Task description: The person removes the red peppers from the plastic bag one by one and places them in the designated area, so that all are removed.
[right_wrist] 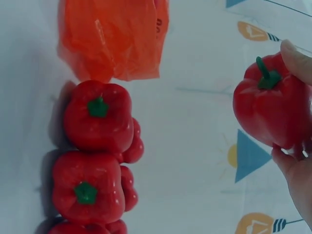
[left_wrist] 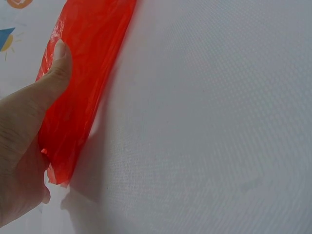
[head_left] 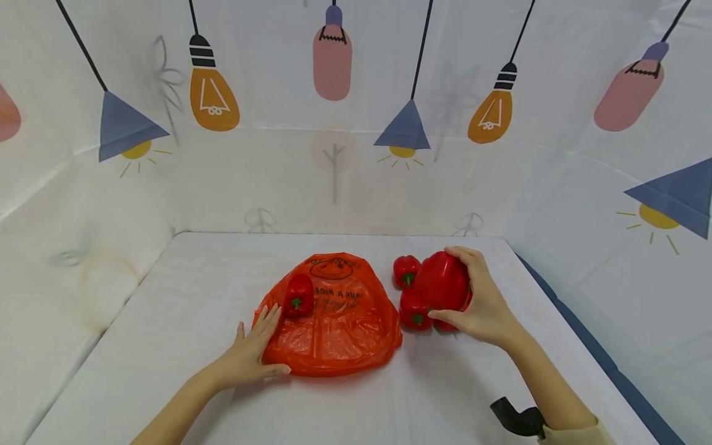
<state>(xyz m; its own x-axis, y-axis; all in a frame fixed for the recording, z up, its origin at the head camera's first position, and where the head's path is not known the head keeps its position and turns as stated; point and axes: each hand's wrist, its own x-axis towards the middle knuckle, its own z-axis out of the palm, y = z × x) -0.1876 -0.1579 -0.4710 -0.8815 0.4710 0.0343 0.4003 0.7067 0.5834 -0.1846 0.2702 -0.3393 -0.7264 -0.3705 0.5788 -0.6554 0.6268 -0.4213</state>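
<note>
A red bell pepper (head_left: 443, 279) with a green stem is gripped in my right hand (head_left: 483, 309), raised above other red bell peppers (head_left: 415, 311) clustered on the table. The right wrist view shows the held pepper (right_wrist: 273, 102) between thumb and fingers, well apart from the row of peppers (right_wrist: 97, 119). My left hand (head_left: 247, 352) rests against the left edge of a flat orange-red plastic bag (head_left: 339, 334), its fingers spread. One more red pepper (head_left: 299, 295) lies on the bag beside the left fingertips. In the left wrist view, the thumb lies along the bag (left_wrist: 87, 73).
A white-covered table (head_left: 183, 296) carries everything. Behind it hangs a pale curtain (head_left: 267, 173) printed with lamps and bulbs. A black strap (head_left: 517, 419) hangs near the right forearm, by the cuff of a light sleeve (head_left: 578, 432).
</note>
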